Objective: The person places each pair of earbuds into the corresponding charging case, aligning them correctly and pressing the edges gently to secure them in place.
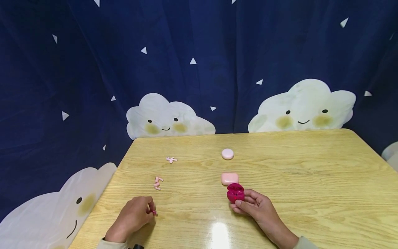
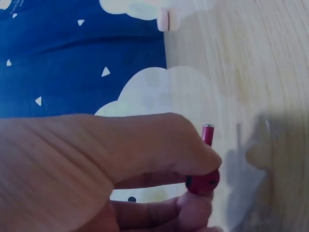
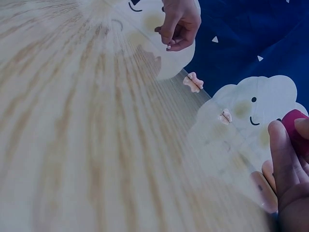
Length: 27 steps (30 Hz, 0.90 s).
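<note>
The left hand (image 1: pixel 132 217) pinched a red earbud (image 2: pixel 204 175) while the right hand (image 1: pixel 256 206) gripped the open red case (image 1: pixel 235 192), so seating the bud in its socket likely came next.

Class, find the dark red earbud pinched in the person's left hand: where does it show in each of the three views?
Head: red earbud at the left hand's fingertips, lower left.
Left wrist: lower right of centre, between thumb and finger.
Right wrist: cannot make it out; only that hand, top centre.
Shared landmark: the wooden table.
</note>
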Tool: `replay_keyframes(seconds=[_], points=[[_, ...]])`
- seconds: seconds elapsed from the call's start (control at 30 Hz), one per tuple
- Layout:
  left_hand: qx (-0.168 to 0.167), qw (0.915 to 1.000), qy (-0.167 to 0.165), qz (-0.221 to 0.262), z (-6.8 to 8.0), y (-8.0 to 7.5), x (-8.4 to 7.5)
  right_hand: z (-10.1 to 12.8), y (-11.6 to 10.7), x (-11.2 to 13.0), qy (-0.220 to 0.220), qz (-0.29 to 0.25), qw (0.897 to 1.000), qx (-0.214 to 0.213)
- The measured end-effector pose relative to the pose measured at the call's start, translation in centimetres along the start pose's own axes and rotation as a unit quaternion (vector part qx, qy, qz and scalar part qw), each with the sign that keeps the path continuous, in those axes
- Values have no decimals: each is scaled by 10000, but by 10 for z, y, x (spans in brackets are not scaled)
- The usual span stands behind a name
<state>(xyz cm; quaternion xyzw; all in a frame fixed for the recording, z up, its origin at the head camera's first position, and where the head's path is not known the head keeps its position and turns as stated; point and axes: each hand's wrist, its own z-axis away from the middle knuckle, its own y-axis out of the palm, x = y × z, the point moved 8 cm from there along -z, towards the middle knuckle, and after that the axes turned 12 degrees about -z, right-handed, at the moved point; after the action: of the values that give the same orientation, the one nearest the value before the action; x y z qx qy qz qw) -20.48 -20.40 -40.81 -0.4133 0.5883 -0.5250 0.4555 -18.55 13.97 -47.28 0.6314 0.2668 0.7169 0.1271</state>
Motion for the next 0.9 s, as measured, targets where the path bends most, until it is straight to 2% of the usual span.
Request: replay_keyframes(seconds=[0.1, 0.27, 0.63, 0.9], points=[[-92, 9999, 1, 58, -2, -3, -2, 0, 0, 0, -3, 12, 10000, 23], [-342, 9992, 190, 93, -6, -9, -10, 0, 0, 0, -29, 5, 10000, 67], [-1221, 9906, 614, -5, -18, -26, -32, 0, 0, -1, -117, 11, 9999, 71], [-1401, 9862, 821, 321, -29, -34, -49, 1, 6, 4, -404, 103, 9980, 475]])
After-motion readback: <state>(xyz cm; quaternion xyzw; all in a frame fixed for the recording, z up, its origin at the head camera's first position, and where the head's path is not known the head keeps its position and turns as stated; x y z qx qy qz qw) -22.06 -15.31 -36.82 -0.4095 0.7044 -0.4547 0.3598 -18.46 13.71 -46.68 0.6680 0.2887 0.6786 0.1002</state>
